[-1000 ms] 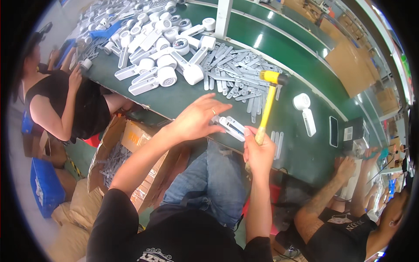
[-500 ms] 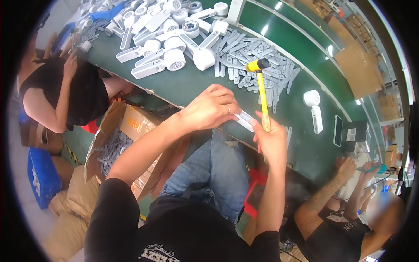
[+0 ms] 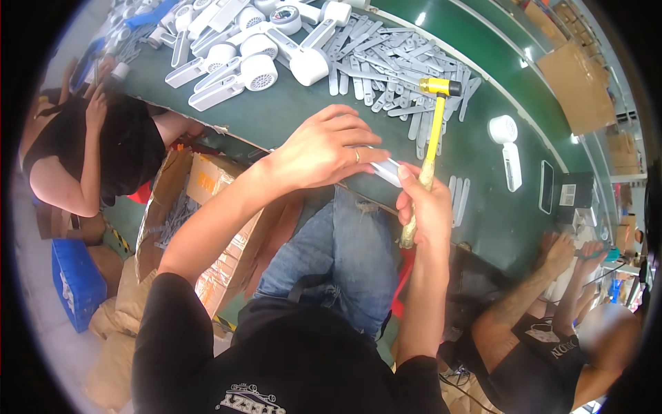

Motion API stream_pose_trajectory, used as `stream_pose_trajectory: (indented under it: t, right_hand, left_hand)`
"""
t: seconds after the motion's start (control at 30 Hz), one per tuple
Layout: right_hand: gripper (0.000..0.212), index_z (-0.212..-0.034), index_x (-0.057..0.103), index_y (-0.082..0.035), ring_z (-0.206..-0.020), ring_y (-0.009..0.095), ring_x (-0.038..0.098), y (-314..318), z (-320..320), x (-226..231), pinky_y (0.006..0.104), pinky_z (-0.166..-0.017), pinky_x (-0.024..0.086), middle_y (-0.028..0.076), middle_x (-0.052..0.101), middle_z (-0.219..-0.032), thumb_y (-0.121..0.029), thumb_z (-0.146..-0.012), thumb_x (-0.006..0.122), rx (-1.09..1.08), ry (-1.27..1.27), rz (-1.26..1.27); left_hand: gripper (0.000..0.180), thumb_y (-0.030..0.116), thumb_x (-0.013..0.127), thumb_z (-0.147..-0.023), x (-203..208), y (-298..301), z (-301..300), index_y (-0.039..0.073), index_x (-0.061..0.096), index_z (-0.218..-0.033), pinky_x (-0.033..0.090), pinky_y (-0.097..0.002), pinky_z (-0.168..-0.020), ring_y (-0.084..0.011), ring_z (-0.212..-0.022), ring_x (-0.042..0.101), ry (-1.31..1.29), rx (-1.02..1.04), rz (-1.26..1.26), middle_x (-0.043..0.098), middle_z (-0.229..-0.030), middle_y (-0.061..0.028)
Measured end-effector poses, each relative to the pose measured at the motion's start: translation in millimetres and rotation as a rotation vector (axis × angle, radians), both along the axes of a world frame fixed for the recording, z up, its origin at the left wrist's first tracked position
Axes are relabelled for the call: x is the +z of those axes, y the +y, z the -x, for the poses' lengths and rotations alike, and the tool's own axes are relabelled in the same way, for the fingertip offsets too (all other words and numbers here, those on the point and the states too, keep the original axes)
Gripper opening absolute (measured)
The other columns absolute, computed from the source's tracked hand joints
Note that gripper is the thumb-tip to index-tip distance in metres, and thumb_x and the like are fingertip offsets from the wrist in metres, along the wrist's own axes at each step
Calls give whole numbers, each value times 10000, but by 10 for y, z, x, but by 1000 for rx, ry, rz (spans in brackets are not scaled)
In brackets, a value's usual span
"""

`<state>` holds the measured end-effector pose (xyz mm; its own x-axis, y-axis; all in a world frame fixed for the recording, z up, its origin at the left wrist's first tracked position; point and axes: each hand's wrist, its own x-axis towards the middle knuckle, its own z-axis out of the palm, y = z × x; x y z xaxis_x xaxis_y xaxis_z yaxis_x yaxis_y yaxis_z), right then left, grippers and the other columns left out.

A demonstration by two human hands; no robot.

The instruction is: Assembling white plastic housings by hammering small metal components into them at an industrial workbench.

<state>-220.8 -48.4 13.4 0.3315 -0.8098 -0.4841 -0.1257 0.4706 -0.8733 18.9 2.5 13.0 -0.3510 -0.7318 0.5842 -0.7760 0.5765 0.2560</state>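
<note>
A dark-green workbench (image 3: 476, 155) carries most of its load toward the far left, where white handheld fans (image 3: 259, 48) lie heaped at all angles, grilled round heads over handles, with a blue tray (image 3: 155, 14) in among them. Right up against that heap spreads a loose scatter of flat grey strips (image 3: 396, 62), many crossing one another — and nearer the front edge a few more strips (image 3: 458, 200) lie side by side. Over on the right sit one lone white fan (image 3: 510, 157), a smartphone (image 3: 546, 188) near it, and a dark box (image 3: 583, 188) with a pale label.
</note>
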Motion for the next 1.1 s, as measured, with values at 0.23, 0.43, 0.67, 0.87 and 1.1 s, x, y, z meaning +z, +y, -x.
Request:
stream_pose_trajectory:
  t: [0.23, 0.43, 0.67, 0.87, 1.1]
  right_hand:
    - [424, -1388, 654, 13, -477, 74, 488, 172, 62, -4, 257, -423, 365, 8, 588, -654, -258, -1065, 705, 8, 81, 176]
    - [542, -1691, 359, -94, -587, 55, 472, 877, 735, 596, 260, -535, 397, -14, 524, -714, -231, -1169, 415, 135, 294, 296]
    - [540, -1682, 401, -169, -611, 106, 521, 1126, 825, 377, 302, -614, 476, 32, 544, -719, -168, -1145, 454, 225, 584, 450]
    - [529, -1661, 429, -126, -613, 120, 546, 1144, 835, 440, 319, -627, 497, 63, 566, -716, -161, -1135, 475, 234, 624, 464]
    - [524, -1656, 443, -152, -640, 136, 598, 1086, 823, 497, 320, -640, 507, 103, 605, -745, -150, -1132, 472, 276, 672, 460]
  left_hand:
    - [290, 248, 764, -937, -112, -96, -17, 157, 798, -1210, 502, -461, -1138, -199, -1002, 730, -136, -97, 10, 763, -1042, -10]
    - [282, 236, 746, -958, -122, -109, -35, 158, 796, -1224, 501, -467, -1138, -211, -991, 726, -136, -113, 37, 751, -1012, -13]
    - [291, 223, 742, -955, -137, -131, -35, 146, 794, -1231, 502, -479, -1132, -223, -980, 725, -138, -117, 21, 753, -996, -17]
    - [295, 217, 738, -957, -168, -139, -49, 144, 791, -1238, 492, -477, -1138, -222, -993, 723, -117, -126, 8, 756, -1007, -20]
    - [311, 229, 744, -956, -155, -134, -45, 153, 786, -1254, 487, -456, -1142, -209, -1028, 715, -103, -121, -6, 762, -1045, -19]
